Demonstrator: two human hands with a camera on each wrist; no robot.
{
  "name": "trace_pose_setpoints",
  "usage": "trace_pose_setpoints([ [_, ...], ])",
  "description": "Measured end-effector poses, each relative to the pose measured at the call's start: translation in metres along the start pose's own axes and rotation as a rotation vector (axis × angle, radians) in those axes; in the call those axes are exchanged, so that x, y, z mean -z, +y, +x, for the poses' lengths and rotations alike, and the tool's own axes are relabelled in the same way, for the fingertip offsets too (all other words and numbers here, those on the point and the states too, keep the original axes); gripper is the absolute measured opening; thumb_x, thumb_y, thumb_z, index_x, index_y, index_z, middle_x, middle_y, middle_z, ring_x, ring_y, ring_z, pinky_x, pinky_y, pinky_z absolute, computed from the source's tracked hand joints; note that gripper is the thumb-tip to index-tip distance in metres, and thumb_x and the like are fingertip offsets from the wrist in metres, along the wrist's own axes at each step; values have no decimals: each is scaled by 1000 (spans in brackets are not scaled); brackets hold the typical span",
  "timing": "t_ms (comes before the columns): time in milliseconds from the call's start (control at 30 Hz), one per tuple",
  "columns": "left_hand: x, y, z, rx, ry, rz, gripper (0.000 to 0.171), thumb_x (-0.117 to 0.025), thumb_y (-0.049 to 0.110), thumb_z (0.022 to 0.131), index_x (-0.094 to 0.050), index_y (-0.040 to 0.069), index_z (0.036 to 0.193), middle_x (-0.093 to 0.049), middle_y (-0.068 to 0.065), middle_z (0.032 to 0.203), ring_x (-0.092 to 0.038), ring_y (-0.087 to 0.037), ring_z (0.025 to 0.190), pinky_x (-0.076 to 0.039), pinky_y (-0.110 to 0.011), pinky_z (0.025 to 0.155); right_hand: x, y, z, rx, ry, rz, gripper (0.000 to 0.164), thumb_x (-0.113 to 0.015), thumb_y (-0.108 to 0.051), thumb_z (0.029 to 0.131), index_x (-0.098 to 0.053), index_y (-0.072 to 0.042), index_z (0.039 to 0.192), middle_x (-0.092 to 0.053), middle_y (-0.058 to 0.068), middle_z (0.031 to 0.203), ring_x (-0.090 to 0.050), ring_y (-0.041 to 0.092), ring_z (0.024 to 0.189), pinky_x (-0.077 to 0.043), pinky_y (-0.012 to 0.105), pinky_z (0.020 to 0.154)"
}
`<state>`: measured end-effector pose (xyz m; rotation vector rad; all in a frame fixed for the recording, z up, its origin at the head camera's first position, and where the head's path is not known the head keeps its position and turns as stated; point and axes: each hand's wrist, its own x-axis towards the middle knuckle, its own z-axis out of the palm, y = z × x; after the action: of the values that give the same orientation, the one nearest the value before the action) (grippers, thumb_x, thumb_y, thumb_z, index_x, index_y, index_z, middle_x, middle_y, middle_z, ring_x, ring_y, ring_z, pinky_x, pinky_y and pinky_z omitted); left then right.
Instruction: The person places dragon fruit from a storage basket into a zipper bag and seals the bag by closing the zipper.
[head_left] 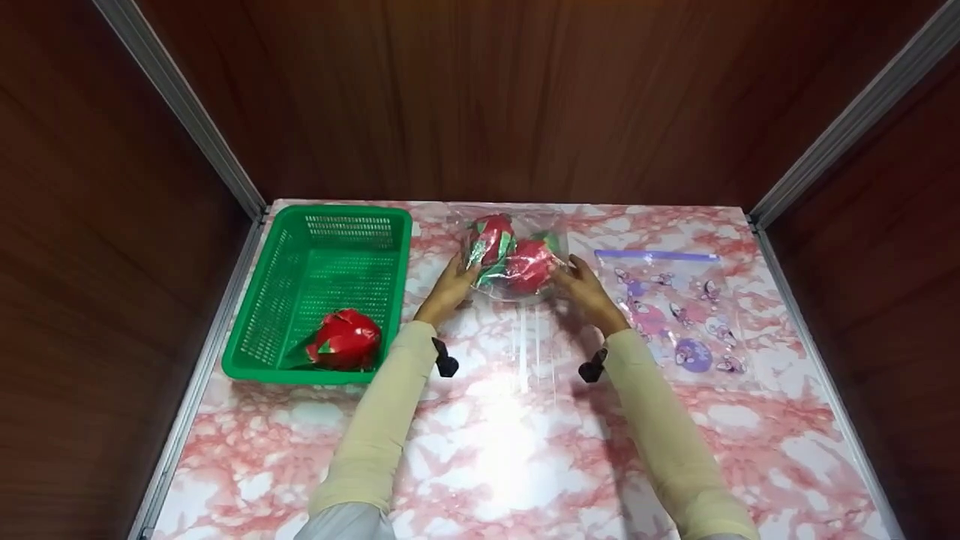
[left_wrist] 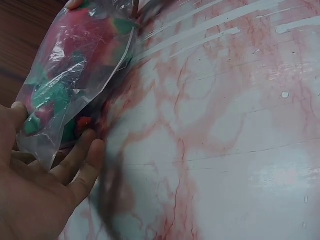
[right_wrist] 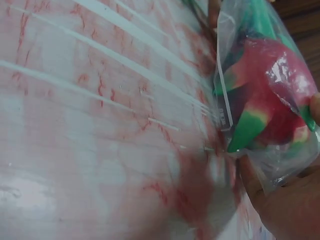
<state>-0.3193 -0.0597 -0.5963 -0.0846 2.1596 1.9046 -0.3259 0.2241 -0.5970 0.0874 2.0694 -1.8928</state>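
A clear plastic bag [head_left: 517, 294] with two red-and-green dragon fruits [head_left: 529, 264] inside is held between my two hands near the back of the table. My left hand [head_left: 452, 286] grips its left side, thumb on one face and fingers beneath, as the left wrist view shows. On the opposite side my right hand [head_left: 589, 292] holds the bag, its thumb [right_wrist: 315, 107] against the plastic by a fruit. Through the film, green leaf tips [right_wrist: 248, 129] show on the fruit. Part of the right hand's fingers is hidden behind the bag.
To the left stands a green plastic basket [head_left: 232, 352] with another dragon fruit [head_left: 349, 339] in its front right corner. A clear printed bag with a purple zip edge [head_left: 656, 256] lies flat at the right. Brown panels [head_left: 480, 105] wall in the marbled table [head_left: 480, 480].
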Motion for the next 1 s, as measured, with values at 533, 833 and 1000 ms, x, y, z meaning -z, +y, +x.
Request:
trace_pose_setpoints([
  [533,-9,26,-4,-179,323,264,38,-62,10,100,-63,-11,131,-67,-28,131,-62,-41,127,-48,-49,112,28,-10,-13,92,83,-73,66,-51,-18,112,-19,5,166,-28,31,170,-42,51,148,-38,52,126],
  [833,-17,37,-24,-306,449,326,29,-66,6,96,-70,-7,121,-67,-24,123,-61,-40,120,-48,-49,108,39,-38,-46,114,68,-139,62,-54,-9,110,-25,11,161,-32,36,164,-40,50,150,-44,48,122],
  [1000,-26,47,-34,-352,401,217,25,-63,2,98,-70,-7,120,-69,-21,116,-67,-35,109,-55,-43,98,48,-39,-56,132,70,-247,60,-55,-11,110,-30,10,160,-36,35,164,-39,50,151,-37,57,124],
])
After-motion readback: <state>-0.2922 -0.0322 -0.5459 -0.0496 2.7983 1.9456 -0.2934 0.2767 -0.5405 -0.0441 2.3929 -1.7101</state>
